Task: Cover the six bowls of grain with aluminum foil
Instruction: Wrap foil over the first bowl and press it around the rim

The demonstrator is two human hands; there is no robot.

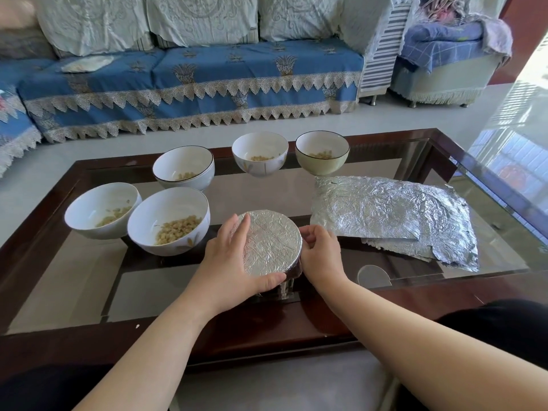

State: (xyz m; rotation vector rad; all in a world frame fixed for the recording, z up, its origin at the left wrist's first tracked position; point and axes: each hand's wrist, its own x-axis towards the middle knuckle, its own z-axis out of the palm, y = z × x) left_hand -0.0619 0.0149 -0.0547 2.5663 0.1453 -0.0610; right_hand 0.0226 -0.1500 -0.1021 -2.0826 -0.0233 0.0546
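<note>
A foil-covered bowl [271, 243] stands at the near middle of the glass surface [489, 262], its top sealed by a tight, crinkled sheet; the left hand [228, 259] cups its left side, fingers [241, 229] curled over the rim onto the foil and thumb along the near edge; the right hand [321, 253] holds the right side, its fingers bent round the edge and pressing the foil against the wall. Five open bowls hold grain: two just left of the covered one, a large bowl [169, 221] touching a second white bowl [102, 210]; behind them a dark-rimmed bowl [184, 167]; farther back a patterned bowl [259, 154] and, just beside it, a pale green bowl [322, 152]. A stack of foil sheets [394, 218] lies flat to the right, near the right hand but apart from it. A blue-covered sofa [189, 84] stands beyond the surface.
</note>
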